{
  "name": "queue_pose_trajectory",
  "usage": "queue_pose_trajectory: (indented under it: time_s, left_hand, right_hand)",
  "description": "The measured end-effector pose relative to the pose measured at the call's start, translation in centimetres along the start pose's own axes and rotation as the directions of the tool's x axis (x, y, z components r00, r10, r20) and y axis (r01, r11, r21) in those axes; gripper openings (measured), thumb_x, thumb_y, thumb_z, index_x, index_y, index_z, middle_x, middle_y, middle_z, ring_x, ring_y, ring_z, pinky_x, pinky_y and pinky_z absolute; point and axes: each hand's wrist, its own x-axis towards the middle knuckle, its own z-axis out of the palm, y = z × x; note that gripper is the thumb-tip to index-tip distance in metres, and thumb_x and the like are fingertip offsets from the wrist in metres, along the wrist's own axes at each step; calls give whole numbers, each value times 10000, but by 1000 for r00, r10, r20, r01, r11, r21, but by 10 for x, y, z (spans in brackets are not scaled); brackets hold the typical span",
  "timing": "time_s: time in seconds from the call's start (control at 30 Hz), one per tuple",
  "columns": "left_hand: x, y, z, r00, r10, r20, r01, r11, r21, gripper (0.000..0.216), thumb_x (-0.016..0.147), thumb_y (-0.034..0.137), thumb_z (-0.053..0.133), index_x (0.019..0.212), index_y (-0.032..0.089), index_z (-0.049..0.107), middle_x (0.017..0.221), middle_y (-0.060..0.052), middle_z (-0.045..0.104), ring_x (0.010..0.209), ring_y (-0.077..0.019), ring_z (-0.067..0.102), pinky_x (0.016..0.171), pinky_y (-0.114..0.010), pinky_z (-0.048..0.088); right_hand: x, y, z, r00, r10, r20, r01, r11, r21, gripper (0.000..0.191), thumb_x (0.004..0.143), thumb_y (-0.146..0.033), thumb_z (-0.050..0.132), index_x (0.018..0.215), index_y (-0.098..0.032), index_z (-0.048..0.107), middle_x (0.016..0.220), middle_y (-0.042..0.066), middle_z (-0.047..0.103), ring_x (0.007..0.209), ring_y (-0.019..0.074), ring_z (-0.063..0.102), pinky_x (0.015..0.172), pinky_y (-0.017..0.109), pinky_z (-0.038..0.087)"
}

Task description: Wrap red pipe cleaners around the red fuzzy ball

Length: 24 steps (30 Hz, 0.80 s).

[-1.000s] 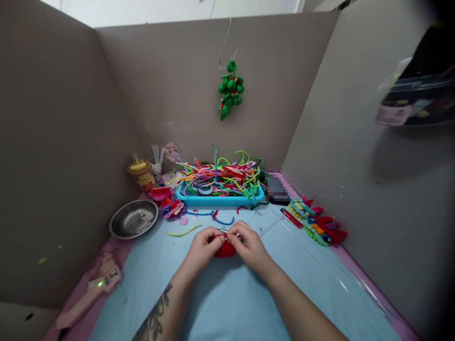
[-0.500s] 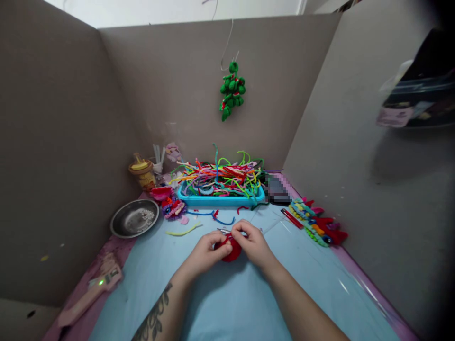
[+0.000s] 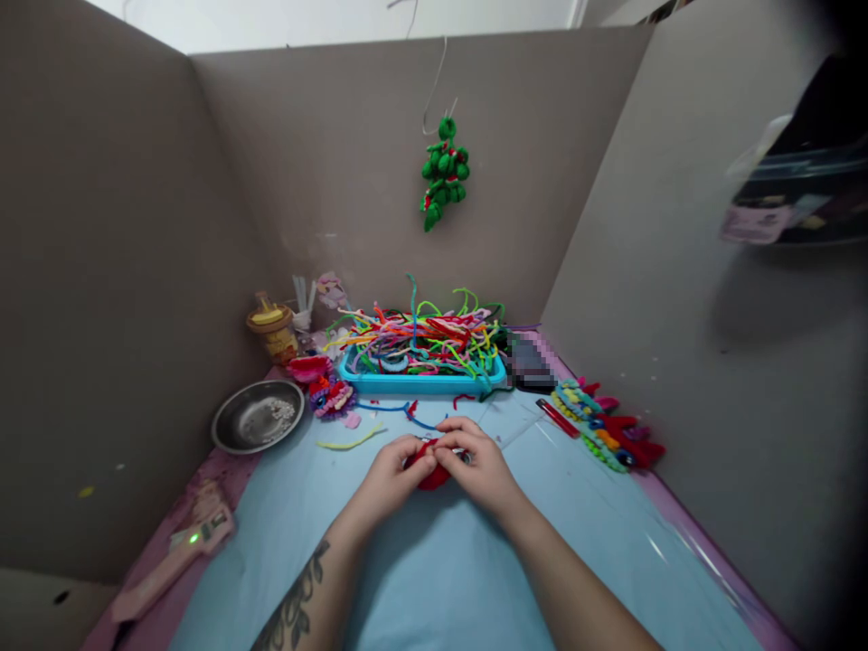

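Both my hands meet over a small red fuzzy piece (image 3: 429, 473) on the light blue mat (image 3: 440, 579). My left hand (image 3: 391, 479) pinches its left side with curled fingers. My right hand (image 3: 476, 463) closes on its right and top, fingertips touching the left hand's. Most of the red piece is hidden between the fingers. A thin metal tool lies just behind the hands, mostly covered.
A blue tray (image 3: 420, 378) piled with coloured pipe cleaners stands behind the hands. A steel bowl (image 3: 256, 418) and a pink glue gun (image 3: 176, 553) sit at left, finished colourful pieces (image 3: 600, 429) at right. Cardboard walls surround the mat; a green ornament (image 3: 442, 172) hangs at the back.
My right hand's fingers have shifted left over the red piece, closing against the left hand. The red piece has turned slightly between the fingers.
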Motion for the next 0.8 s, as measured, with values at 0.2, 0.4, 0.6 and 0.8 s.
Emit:
queue_pose_trajectory:
  time_s: [0.2, 0.4, 0.6, 0.8]
  left_hand:
    - [-1, 2, 5, 999, 40, 19, -42, 993, 108, 251, 825, 340, 493, 675, 155, 575, 708, -12, 521, 696, -148, 484, 660, -252, 369]
    - [2, -2, 2, 1000, -28, 6, 28, 991, -128, 345, 858, 419, 418, 893, 141, 619, 813, -40, 621, 756, -160, 523, 726, -272, 403]
    - [4, -11, 1, 997, -80, 19, 82, 968, -238, 371, 787, 475, 539, 844, 120, 627, 739, -42, 628, 671, -143, 533, 654, -257, 412]
    - [1, -5, 2, 998, -58, 22, 62, 964, -257, 331, 761, 434, 596, 821, 112, 644, 745, -55, 637, 677, -145, 536, 648, -257, 407]
  right_hand:
    - [1, 1, 2, 999, -9, 40, 7, 999, 53, 112, 773, -174, 559, 669, -191, 595, 899, 49, 567, 932, 187, 544, 850, 317, 409]
    - [1, 4, 2, 997, -67, 43, 64, 996, 56, 127, 823, -199, 507, 703, -195, 550, 884, 50, 556, 897, 183, 537, 829, 315, 406]
    - [1, 5, 0, 993, -104, 64, 102, 994, 37, 120, 824, -166, 497, 718, -199, 542, 849, 39, 554, 854, 177, 537, 790, 307, 414]
    - [-1, 6, 3, 989, -126, 79, 128, 992, -19, 122, 840, -153, 477, 747, -202, 539, 804, 20, 537, 789, 164, 526, 727, 278, 412]
